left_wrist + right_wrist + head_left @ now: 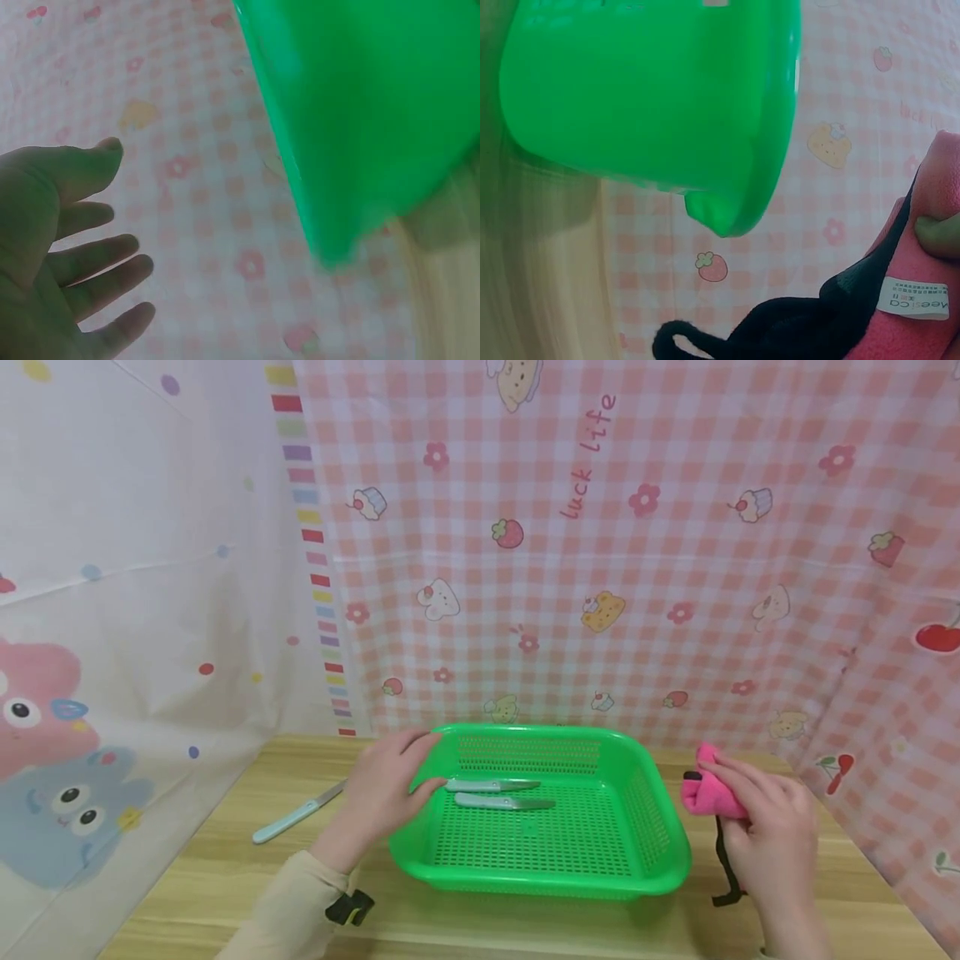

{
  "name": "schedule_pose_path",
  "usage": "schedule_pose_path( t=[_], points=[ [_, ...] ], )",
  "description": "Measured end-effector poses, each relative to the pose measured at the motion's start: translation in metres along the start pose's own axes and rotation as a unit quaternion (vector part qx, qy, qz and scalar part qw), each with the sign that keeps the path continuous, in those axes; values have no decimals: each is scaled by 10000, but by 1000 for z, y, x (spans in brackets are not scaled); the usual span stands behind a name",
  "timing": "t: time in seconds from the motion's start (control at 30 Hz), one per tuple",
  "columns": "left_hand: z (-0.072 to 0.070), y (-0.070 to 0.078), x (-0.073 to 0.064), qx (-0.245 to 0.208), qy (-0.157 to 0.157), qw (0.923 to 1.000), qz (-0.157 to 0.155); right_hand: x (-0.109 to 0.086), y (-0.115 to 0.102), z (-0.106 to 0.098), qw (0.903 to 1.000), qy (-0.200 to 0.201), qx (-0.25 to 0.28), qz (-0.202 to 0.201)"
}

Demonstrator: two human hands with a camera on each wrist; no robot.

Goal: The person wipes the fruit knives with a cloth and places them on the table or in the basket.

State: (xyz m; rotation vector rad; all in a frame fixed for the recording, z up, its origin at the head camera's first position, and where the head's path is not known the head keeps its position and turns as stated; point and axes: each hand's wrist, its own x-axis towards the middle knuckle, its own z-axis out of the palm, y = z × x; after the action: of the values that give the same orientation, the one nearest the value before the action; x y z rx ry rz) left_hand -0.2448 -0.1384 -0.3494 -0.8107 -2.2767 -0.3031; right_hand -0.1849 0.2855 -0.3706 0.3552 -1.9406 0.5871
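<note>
A green plastic basket (547, 883) with a perforated bottom stands in front of me, and two knives with pale blue handles (480, 800) lie in it. My left hand (386, 785) is by the basket's left rim; the left wrist view has its fingers (112, 285) spread, holding nothing, apart from the basket. To the right of the basket my right hand (776, 835) grips a bunched pink fleece cloth (708, 795). A black strap (725, 864) hangs from this cloth, and a printed white label (913, 298) shows on it in the right wrist view.
Left of the basket, partly behind my left hand, a third pale-blue-handled knife (288, 821) lies on the wooden table (217, 877). A pink checked curtain (562, 568) hangs close behind the table, with a white patterned sheet (150, 610) to the left.
</note>
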Motion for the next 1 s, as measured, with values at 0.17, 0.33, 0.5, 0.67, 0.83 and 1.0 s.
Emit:
schedule_pose_path(
  t=[0.17, 0.33, 0.5, 0.67, 0.83, 1.0],
  points=[
    [-8, -21, -25, 163, 171, 9988, -431, -3, -1, -1, 10000, -71, -8, -27],
    [-13, -43, -49, 385, 113, 9955, -856, -3, -1, -2, 9999, -101, 17, -63],
    [-13, -65, -69, 534, 55, 9922, -1125, -5, -1, -2, 9998, -164, 30, -125],
    [-12, -88, -85, 468, -315, 9863, -1552, -5, -4, -3, 9992, -299, 85, -249],
    [-12, -105, -100, 364, -782, 9745, -2073, -2, -13, -1, 9973, -178, 282, -655],
    [-9, -116, -112, 238, -1176, 9604, -2516, 2, -23, 2, 9945, -26, 445, -951]
  ],
)
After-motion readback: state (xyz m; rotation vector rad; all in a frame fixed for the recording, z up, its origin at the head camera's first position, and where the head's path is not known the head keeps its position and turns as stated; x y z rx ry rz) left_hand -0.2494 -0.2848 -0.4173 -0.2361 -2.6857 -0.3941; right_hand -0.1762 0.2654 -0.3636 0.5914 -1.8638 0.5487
